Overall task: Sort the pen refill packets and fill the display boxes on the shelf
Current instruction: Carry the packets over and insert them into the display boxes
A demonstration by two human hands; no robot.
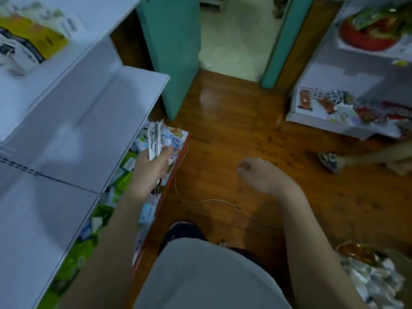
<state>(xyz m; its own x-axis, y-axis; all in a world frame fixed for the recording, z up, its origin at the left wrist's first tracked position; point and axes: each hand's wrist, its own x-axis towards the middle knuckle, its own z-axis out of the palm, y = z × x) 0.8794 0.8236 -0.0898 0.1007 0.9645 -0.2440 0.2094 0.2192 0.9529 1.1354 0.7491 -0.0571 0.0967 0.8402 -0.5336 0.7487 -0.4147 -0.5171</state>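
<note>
A: What lies closest?

B: A grey-clad knee, and at the lower right a heap of pale packets (370,279), blurred. The floor (245,134) is glossy brown wood, with a thin white cord (200,200) trailing across it.

A: And the hands?

B: The left hand (151,166) grips a fanned bundle of pen refill packets (156,139) above the bottom shelf (160,197), whose red-edged tray is crowded with green and white small boxes (120,181). The right hand (258,175) hangs over the floor, fingers loosely curled, holding nothing.

A: Higher up?

B: Bare white shelf boards (107,121), then a yellow and black carton (29,41) on the top one.

A: Farther off?

B: Another white shelf unit (330,121) on the right carries mixed packets and a red bowl (367,39). Someone's shoe (327,160) shows beside it. A teal doorway (174,52) opens onto pale tiles.
</note>
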